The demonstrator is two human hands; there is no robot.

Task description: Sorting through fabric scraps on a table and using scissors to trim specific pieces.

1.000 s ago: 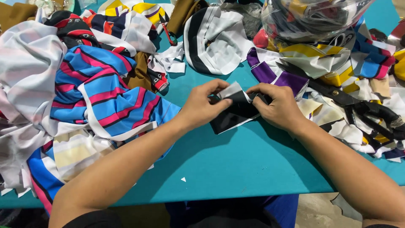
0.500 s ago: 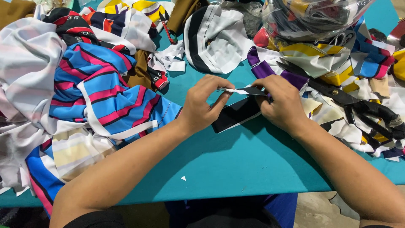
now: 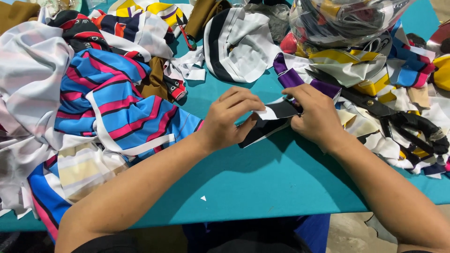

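Note:
My left hand [image 3: 229, 119] and my right hand [image 3: 316, 112] both pinch a small black and white fabric piece [image 3: 272, 121] just above the teal table [image 3: 262, 178]. The left fingers grip its left end, the right fingers its right end. The strip is folded, with a white band on top and black cloth hanging below. A blue, pink and white striped garment [image 3: 117, 107] lies left of my left hand.
Large black scissors [image 3: 398, 122] lie right of my right hand among fabric scraps. A clear plastic bag of cloth [image 3: 347, 23] sits at the back right. A black and white garment [image 3: 239, 42] and a purple strip [image 3: 300, 79] lie behind my hands.
The hands have lifted and folded the black and white piece, pulling it narrower between the fingertips. Both hands stay close together at the table's middle.

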